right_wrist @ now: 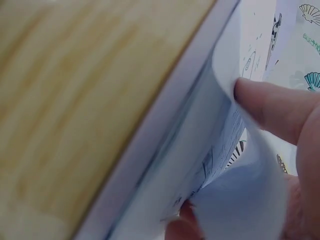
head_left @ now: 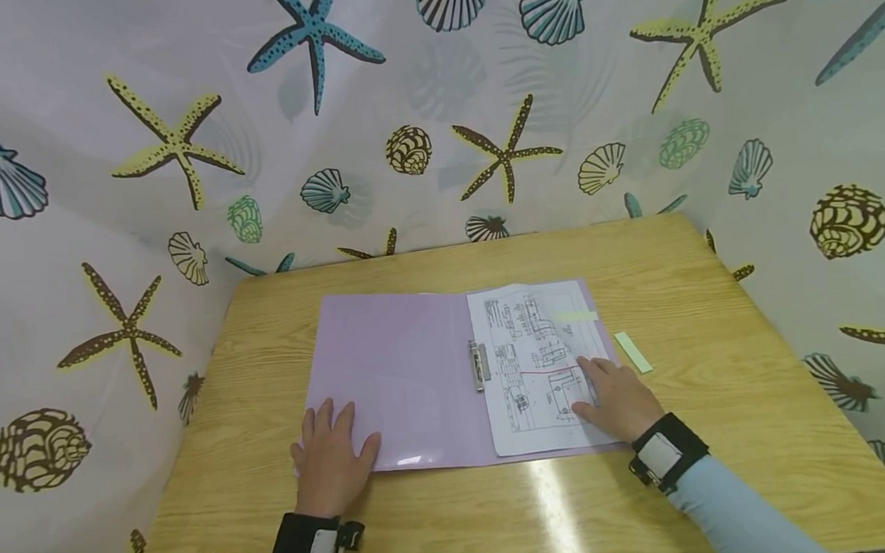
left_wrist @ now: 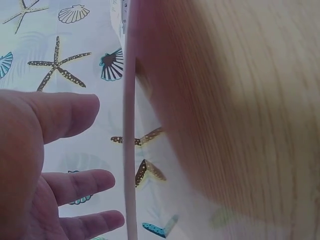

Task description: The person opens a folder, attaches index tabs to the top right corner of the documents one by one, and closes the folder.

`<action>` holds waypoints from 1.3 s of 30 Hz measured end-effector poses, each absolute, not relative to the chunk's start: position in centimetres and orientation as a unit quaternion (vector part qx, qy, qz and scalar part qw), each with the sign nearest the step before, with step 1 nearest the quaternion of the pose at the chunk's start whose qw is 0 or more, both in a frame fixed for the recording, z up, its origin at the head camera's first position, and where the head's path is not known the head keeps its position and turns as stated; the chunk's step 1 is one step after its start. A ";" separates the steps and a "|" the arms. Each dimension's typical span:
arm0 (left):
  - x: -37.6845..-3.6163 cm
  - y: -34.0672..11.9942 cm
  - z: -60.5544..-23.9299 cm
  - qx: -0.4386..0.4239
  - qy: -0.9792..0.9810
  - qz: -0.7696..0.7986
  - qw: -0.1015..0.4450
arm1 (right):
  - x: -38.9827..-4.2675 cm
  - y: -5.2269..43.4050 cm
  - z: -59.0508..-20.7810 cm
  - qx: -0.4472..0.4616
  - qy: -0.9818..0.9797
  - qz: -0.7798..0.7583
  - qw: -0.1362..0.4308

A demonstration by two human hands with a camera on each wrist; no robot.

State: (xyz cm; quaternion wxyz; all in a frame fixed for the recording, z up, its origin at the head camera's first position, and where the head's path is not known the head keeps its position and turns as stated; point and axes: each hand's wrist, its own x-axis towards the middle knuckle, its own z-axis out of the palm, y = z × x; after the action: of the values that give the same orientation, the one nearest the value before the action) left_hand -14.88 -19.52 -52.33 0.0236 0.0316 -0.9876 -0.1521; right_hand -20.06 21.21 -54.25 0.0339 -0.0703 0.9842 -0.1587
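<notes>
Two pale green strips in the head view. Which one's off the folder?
The strip lying on the bare table, just right of the folder. The other one sits on the printed sheet inside the folder.

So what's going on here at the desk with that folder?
A person has a purple folder lying open on a wooden table. The left hand rests flat on the folder's empty left cover. The right hand is on the printed sheets clipped into the right side, lifting the edge of the top page with its fingers. A pale green strip lies beside the folder.

Head view high, downward; wrist views close, sharing folder (head_left: 403, 379) edges.
</notes>
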 end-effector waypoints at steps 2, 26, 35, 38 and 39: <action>-14.9 -19.5 -52.2 0.031 -0.987 -0.154 0.024 | -20.1 21.3 -54.3 -0.069 0.985 -0.157 0.033; -14.7 -19.4 -51.6 0.037 -0.985 -0.164 0.047 | -20.9 23.5 -54.0 -0.007 0.966 -0.255 0.033; -14.6 -19.4 -51.5 0.031 -0.985 -0.162 0.049 | -21.0 24.8 -52.4 -0.004 0.926 -0.363 0.105; -14.6 -19.4 -51.5 0.032 -0.985 -0.164 0.050 | -20.9 25.1 -52.0 -0.009 0.916 -0.385 0.117; -14.5 -19.4 -51.5 0.033 -0.985 -0.164 0.050 | -20.8 25.2 -51.9 -0.011 0.913 -0.390 0.120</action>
State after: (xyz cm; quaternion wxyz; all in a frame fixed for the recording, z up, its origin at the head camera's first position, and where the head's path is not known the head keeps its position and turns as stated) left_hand -14.55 -19.42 -51.54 0.0500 0.0328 -0.9846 -0.1641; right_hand -20.81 25.22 -51.88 0.1204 -0.0111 0.9127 -0.3904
